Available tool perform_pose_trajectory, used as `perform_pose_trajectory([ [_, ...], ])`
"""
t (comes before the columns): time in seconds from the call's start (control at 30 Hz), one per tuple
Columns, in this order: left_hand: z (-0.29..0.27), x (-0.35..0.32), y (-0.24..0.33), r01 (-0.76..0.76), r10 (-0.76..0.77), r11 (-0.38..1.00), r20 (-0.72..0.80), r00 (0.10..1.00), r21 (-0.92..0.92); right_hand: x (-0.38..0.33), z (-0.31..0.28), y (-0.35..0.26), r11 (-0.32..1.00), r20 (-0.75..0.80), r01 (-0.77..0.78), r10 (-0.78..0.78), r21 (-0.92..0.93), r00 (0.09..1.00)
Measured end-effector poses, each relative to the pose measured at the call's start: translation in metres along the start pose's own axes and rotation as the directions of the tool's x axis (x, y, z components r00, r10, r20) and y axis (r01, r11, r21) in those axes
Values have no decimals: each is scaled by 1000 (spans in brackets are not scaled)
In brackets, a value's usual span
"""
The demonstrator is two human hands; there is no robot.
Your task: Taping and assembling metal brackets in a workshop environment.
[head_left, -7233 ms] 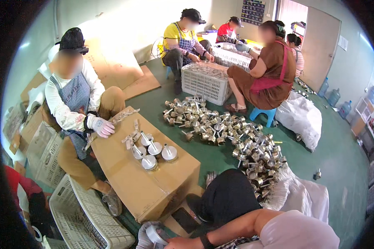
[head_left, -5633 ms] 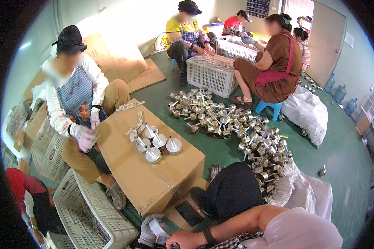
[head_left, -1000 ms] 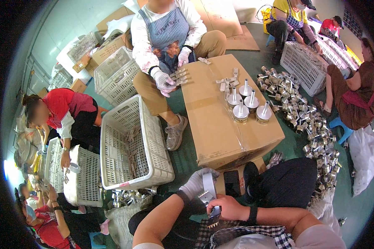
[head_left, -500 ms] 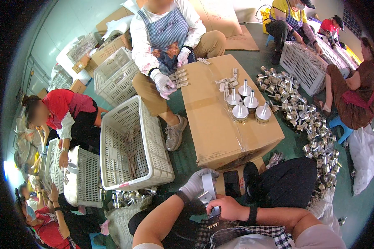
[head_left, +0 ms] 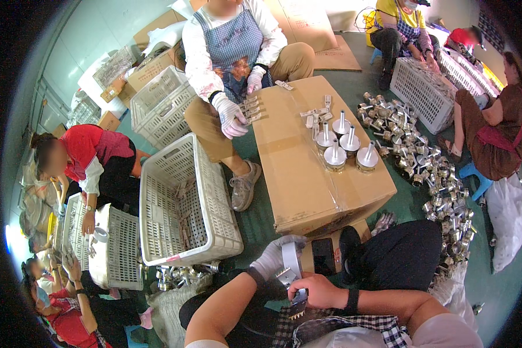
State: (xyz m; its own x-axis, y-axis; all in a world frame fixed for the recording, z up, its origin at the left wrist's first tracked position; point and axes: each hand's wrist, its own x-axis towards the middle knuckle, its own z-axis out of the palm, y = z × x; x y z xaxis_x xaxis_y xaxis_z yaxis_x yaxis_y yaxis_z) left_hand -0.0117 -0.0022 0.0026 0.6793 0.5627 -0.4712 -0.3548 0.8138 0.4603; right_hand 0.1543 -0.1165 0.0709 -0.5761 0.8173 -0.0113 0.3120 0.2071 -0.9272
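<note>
Head view: the tape dispenser, a white ring with toothed metal parts, is gripped by the gloved left hand and the bare right hand, just this side of a cardboard box that carries five round metal pieces, stems upright.

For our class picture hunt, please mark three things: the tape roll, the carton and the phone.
Tape roll (head_left: 291, 258): head view, on its pale outer band.
Carton (head_left: 293, 156): head view, on a bare part of its top.
Phone (head_left: 323, 256): head view, on its dark face.
</note>
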Motion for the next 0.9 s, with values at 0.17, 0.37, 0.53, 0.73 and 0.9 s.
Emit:
perform_pose_trajectory([
  [0.17,-8,0,-9,-123,125,969,3,992,213,0,1,0,1000,14,-7,8,-23,1000],
  [0.37,-5,7,-10,-89,111,967,-82,990,238,-3,-6,-4,999,0,-38,38,11,999],
  [0.53,-8,4,-12,-81,109,955,-83,991,286,1,-4,-4,1000,17,-25,26,-4,1000],
  [0.73,4,6,-7,-330,274,615,198,941,717,0,-10,-1,999,20,-37,36,2,999],
  [0.9,-18,22,-12,4,8,997,142,990,-83,1,-5,-8,998,11,-38,38,40,999],
])
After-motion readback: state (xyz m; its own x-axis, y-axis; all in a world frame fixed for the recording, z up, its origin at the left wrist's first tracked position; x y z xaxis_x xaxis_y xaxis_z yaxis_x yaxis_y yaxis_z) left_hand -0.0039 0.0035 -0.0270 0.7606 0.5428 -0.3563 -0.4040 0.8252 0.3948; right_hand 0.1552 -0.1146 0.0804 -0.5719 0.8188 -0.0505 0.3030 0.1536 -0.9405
